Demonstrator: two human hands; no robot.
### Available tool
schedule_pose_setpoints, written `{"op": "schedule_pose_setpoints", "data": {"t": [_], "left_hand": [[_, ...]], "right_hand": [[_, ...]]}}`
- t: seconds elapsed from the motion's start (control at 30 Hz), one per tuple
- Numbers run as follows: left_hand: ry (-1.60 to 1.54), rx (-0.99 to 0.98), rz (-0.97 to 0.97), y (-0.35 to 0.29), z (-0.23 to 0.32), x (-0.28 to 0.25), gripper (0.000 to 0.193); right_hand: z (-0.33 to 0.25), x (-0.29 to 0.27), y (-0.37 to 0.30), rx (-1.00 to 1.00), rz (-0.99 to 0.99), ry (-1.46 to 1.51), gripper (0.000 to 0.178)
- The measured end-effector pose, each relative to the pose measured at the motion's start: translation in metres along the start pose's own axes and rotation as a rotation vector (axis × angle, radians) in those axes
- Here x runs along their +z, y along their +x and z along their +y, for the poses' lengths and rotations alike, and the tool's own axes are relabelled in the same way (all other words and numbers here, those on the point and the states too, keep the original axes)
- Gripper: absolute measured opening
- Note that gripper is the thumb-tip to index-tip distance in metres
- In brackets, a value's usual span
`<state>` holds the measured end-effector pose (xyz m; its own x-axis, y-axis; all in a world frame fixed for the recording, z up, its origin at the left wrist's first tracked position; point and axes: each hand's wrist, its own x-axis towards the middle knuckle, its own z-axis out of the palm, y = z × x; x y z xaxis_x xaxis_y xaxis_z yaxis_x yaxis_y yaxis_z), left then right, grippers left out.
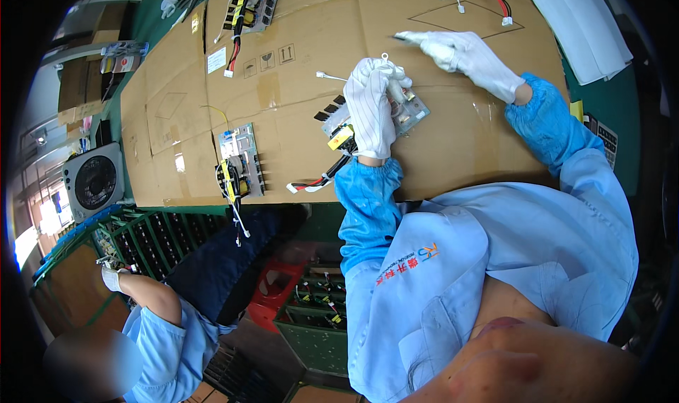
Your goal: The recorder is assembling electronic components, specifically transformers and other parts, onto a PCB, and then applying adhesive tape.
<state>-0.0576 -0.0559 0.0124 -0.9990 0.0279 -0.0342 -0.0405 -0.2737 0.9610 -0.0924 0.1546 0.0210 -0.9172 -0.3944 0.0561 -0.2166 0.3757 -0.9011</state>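
On the cardboard point(283, 131), toward its near edge: one circuit board point(412, 118) is lying beneath the left hand point(371, 109), fingers curling over, exact grip undeterminable. Above the cardboard: right hand point(470, 60) is pinching a slim dark-tipped tool point(399, 38). Board is likely handling light, stiff, fragile; bare edges are offering safest hold.

The cardboard point(290, 131) looks matt, the gloves point(371, 113) ribbed cloth.

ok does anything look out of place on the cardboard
Mildly odd: the leftmost circuit board sits at the near edge of the cardboard, its wires extending past it, where they might snag. No spill shows.
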Motion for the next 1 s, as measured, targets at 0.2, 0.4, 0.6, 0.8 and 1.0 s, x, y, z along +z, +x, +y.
{"op": "schedule_pose_setpoints", "data": {"t": [0.2, 0.4, 0.6, 0.8, 1.0], "left_hand": [[0.061, 0.001, -0.019, 0.0, 0.002, -0.001, 0.017], [0.109, 0.031, 0.012, -0.001, 0.007, 0.003, 0.02], [0.112, 0.038, 0.007, 0.0, 0.005, 0.002, 0.025], [0.094, 0.055, -0.013, 0.0, 0.01, -0.002, 0.022], [0.189, 0.095, -0.056, -0.001, 0.005, -0.004, 0.02]], "right_hand": [[-0.008, -0.01, -0.004, -0.06, -0.01, -0.094, 0.043], [-0.023, -0.003, -0.011, -0.365, 0.068, -0.528, 0.036], [-0.009, 0.001, -0.006, -0.503, 0.202, -0.811, 0.037], [-0.008, 0.007, -0.006, -0.378, 0.145, -0.632, 0.038], [-0.004, -0.018, -0.002, 0.114, -0.052, 0.095, 0.043]]}}
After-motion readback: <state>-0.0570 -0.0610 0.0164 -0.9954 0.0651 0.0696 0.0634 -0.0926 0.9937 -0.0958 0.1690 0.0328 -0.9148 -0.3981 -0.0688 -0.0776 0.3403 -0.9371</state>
